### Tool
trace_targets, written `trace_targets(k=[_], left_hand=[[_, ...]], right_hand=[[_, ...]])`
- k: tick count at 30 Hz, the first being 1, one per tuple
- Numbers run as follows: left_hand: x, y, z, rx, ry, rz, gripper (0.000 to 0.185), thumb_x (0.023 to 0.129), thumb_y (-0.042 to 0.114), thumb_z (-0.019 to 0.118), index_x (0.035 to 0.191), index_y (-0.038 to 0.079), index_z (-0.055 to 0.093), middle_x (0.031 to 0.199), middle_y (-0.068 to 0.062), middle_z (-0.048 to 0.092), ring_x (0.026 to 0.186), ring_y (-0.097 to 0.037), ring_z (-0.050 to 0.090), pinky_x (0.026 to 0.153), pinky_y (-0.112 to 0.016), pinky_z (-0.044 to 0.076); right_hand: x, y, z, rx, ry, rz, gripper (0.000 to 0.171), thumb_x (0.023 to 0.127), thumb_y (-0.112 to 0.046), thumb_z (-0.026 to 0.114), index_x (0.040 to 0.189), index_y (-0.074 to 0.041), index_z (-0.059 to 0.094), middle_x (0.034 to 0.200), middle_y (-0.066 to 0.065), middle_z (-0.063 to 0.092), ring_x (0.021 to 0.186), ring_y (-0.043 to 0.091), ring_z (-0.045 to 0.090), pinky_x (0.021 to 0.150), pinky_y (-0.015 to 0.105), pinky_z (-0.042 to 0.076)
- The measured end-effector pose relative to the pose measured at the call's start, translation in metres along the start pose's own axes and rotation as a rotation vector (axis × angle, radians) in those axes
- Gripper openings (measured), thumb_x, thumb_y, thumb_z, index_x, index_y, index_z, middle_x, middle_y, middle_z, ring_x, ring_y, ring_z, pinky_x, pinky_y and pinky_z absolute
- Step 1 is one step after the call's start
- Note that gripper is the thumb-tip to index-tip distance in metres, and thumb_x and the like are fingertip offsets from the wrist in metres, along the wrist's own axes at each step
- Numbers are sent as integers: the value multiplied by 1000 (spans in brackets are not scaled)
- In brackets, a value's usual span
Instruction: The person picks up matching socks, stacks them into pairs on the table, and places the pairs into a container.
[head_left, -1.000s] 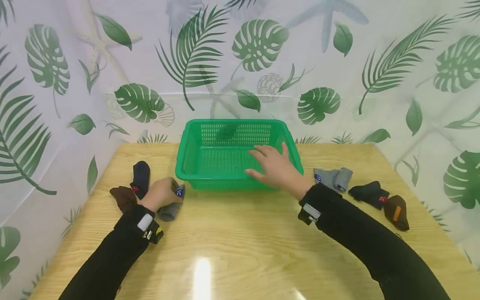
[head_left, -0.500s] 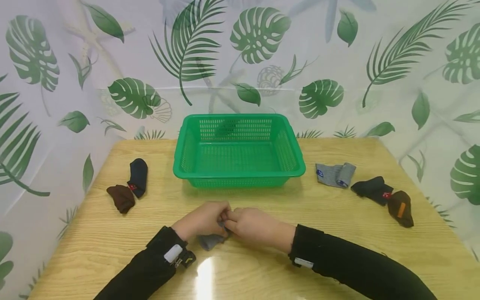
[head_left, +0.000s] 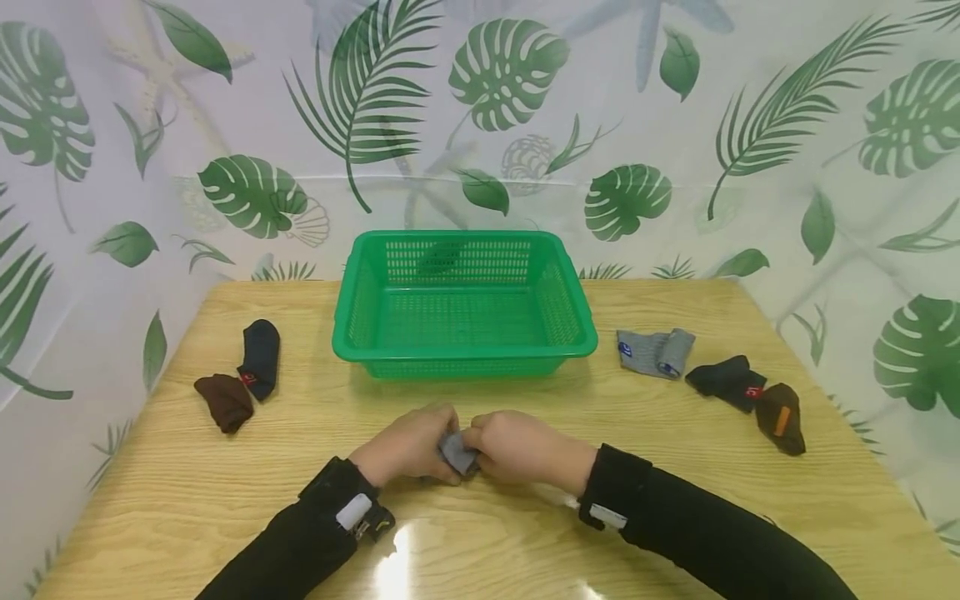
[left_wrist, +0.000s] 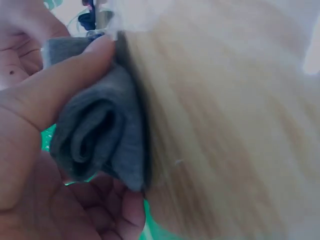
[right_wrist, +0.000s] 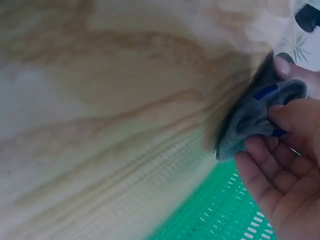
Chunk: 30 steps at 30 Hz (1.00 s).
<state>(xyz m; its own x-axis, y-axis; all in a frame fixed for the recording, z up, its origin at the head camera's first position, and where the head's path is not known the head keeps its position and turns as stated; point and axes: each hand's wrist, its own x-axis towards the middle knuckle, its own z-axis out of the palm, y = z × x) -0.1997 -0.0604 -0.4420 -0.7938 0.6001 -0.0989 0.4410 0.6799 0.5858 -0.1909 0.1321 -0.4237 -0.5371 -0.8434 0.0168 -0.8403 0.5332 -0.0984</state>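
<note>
A grey sock, partly rolled up, is between my two hands just above or on the table in front of the basket. My left hand grips the rolled part; in the left wrist view the coil of the grey sock shows under the thumb. With thumb and fingers my right hand pinches the cuff end. Blue label patches show on the sock's cuff in the right wrist view. Part of the sock is hidden by the fingers.
A green plastic basket stands at the table's back middle. On the left lie a dark sock and a brown sock. To the right are a grey sock, a dark sock and a brown sock.
My left hand has carried the grey sock from the left group to the middle front. My right hand has come down from over the basket to the sock, which has since been turned.
</note>
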Motion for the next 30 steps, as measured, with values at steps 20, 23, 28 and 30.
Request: trace_targets(k=[20, 23, 28, 30], left_hand=[[-2, -20, -7, -22, 94, -25, 44, 65, 9, 86, 106, 8, 69, 102, -7, 68, 97, -25, 62, 90, -41, 49], [-4, -10, -8, 136, 122, 2, 53, 68, 11, 86, 117, 7, 66, 115, -13, 65, 109, -32, 59, 97, -45, 46], [-11, 10, -11, 518, 186, 381, 33, 75, 18, 82, 107, 15, 73, 110, -3, 68, 103, -23, 61, 91, -38, 49], [-13, 14, -10, 591, 206, 517, 17, 77, 16, 79, 94, 19, 75, 95, 4, 69, 88, -15, 63, 79, -30, 51]], right_hand=[[-14, 37, -3, 617, -96, 565, 24, 91, -15, 67, 70, -7, 58, 58, -5, 47, 52, 8, 43, 50, 22, 34], [-13, 31, -5, 368, -57, 505, 11, 89, -11, 67, 81, -4, 62, 66, -1, 55, 59, 13, 52, 55, 25, 42], [-15, 13, -13, -123, 115, 186, 14, 82, 0, 67, 95, -4, 68, 91, 6, 66, 82, 22, 64, 70, 32, 54], [-16, 6, -14, -265, 124, 53, 9, 80, 1, 68, 83, -8, 67, 83, 2, 63, 75, 18, 62, 65, 29, 52]])
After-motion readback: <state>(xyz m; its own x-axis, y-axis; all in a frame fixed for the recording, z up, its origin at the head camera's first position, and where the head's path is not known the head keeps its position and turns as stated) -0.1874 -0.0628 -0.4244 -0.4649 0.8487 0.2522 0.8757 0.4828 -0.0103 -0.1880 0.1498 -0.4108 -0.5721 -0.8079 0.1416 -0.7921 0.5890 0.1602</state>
